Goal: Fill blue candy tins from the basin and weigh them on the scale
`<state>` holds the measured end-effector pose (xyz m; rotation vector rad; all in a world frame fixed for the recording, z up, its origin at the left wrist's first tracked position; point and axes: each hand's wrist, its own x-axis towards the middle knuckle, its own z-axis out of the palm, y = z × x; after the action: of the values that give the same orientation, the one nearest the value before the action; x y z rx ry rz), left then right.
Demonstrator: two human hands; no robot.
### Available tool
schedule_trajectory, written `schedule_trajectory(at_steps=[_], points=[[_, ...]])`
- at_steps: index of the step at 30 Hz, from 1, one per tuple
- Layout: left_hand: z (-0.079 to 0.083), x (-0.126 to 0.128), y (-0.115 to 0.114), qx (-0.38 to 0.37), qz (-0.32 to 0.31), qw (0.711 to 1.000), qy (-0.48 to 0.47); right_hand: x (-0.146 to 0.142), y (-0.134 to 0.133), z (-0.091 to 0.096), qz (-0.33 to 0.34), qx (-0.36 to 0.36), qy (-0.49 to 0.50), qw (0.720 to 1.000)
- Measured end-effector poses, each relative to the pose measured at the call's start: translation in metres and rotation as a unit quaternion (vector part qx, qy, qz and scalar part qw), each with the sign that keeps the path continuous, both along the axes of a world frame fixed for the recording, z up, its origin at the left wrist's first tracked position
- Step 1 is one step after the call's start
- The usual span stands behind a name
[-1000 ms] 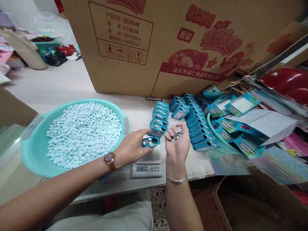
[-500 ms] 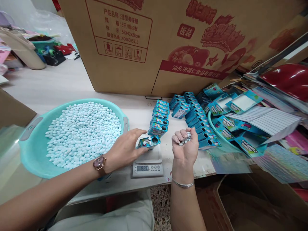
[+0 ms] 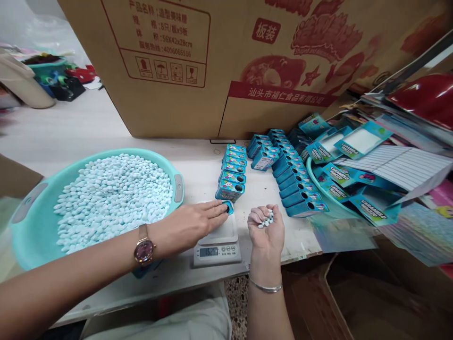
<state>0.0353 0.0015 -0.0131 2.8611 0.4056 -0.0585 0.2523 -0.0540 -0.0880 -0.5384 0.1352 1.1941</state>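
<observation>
My left hand [image 3: 196,219] lies with straight fingers across the top of a small blue candy box [image 3: 230,208], covering most of it. The box rests on a white digital scale [image 3: 217,254], whose display reads about 162.9. In my cupped right hand [image 3: 265,231], turned palm up, are several pale candies [image 3: 266,220]. It hovers just right of the scale. To the left, a turquoise basin [image 3: 26,245] holds a heap of pale blue candies [image 3: 116,198]. A row of blue boxes [image 3: 230,190] with round dark holes stands behind the scale.
More blue boxes [image 3: 305,208] stand in rows to the right. Beside them, a turquoise tub [image 3: 332,211] overflows with flat printed packaging [image 3: 371,208]. A large cardboard carton [image 3: 170,108] closes off the back. An open carton [image 3: 329,283] sits below the table's right edge.
My left hand has gone from gripping the box's side to lying flat over its top, hiding the candies seen there. My right hand still holds its candies. The view has shifted slightly.
</observation>
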Motion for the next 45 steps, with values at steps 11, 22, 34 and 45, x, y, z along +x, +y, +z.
schedule_trajectory(at_steps=[11,22,34,45], points=[[0.006,0.002,0.012,0.071,-0.047,0.996,-0.013,0.008,-0.007,-0.016,-0.01,0.007,-0.039,0.999],[-0.01,0.0,0.007,0.101,-0.021,0.993,-0.059,0.008,-0.011,-0.02,-0.024,-0.015,-0.012,1.0],[-0.019,-0.001,0.008,0.048,0.046,0.99,-0.126,0.003,-0.01,-0.017,-0.022,-0.011,-0.04,0.999],[-0.009,0.009,0.0,0.062,0.088,0.993,-0.053,0.0,-0.01,-0.014,-0.027,-0.013,0.0,1.0]])
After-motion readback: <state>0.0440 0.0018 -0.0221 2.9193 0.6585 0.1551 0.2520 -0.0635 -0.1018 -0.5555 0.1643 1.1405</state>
